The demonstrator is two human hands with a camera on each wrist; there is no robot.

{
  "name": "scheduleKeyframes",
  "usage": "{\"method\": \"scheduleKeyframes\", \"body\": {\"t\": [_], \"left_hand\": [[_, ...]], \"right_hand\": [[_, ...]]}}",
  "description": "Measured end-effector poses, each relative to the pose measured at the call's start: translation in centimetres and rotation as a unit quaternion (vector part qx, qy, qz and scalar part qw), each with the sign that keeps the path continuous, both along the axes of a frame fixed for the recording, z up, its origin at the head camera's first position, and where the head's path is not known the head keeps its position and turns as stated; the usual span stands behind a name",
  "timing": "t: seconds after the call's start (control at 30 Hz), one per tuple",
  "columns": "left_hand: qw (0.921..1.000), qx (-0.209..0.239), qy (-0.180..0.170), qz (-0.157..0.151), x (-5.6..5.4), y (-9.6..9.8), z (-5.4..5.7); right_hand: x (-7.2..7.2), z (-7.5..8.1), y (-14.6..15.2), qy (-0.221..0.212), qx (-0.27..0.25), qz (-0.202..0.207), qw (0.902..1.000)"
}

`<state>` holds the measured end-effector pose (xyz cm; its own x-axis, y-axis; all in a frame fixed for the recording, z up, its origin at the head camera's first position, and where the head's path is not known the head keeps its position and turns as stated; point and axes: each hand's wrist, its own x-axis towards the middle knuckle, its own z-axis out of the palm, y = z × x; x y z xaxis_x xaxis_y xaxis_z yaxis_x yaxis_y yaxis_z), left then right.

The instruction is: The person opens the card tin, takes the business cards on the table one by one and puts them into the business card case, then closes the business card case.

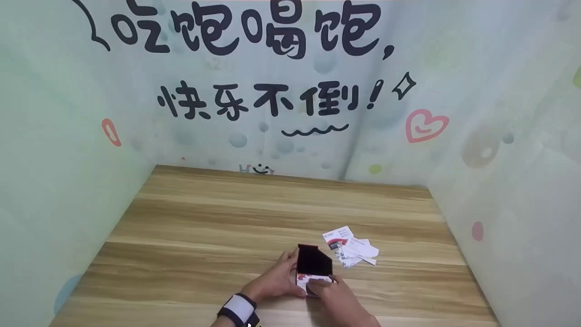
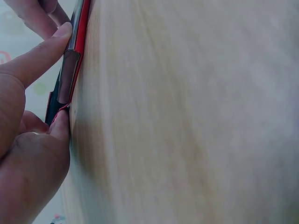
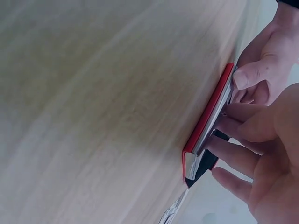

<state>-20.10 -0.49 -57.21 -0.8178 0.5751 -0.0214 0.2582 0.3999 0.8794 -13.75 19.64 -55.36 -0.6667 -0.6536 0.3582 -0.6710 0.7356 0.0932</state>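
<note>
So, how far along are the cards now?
Looks done: the case is open, with a printed card in it. In hand: the left hand holds the case, and the right hand has its fingers at that card. Probably left: the loose cards on the table, then closing the lid.

hands [image 1: 339,297] partly hide the case [image 1: 314,260]; loose cards [image 1: 361,249] bear illegible print.

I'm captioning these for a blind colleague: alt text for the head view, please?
A person's left grip holds an open black-lined case on a wood-grain table; the right grip lies over the printed white card inside. Loose cards overlap to the right; behind stands a backdrop with large dark Chinese lettering.
</note>
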Motion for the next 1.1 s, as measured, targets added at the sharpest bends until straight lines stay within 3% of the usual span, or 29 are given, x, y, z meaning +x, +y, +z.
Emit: {"method": "scheduleKeyframes", "body": {"t": [0.17, 0.27, 0.4, 0.6, 0.7, 0.87, 1.1], "left_hand": [[0.9998, 0.011, -0.019, 0.002, 0.1, -0.1, -0.1], [0.9996, 0.012, -0.026, 0.001, 0.1, -0.1, -0.1], [0.9995, 0.007, -0.029, 0.002, 0.2, -0.2, 0.1], [0.9998, -0.009, -0.018, -0.001, 0.2, -0.2, 0.5], [0.9998, -0.013, -0.017, -0.002, 0.1, -0.1, 0.5], [0.9996, -0.018, -0.02, -0.003, 0.0, -0.1, 0.4], [0.9995, -0.014, -0.03, -0.001, -0.1, -0.2, 0.2]], "right_hand": [[0.0, 1.1, 0.1, -0.042, -0.053, 0.02, 0.9975], [-0.4, 1.7, 0.7, -0.036, -0.085, 0.023, 0.9954], [-1.1, 2.3, 2.0, 0.003, -0.09, -0.006, 0.9959], [-2.7, 2.2, 4.2, 0.108, -0.082, -0.034, 0.9902], [-3.2, 1.8, 5.2, 0.125, -0.065, -0.055, 0.9885], [-3.7, 1.4, 6.7, 0.086, -0.04, -0.1, 0.9905], [-4.2, 1.2, 8.6, 0.022, -0.05, -0.143, 0.9882]]}}
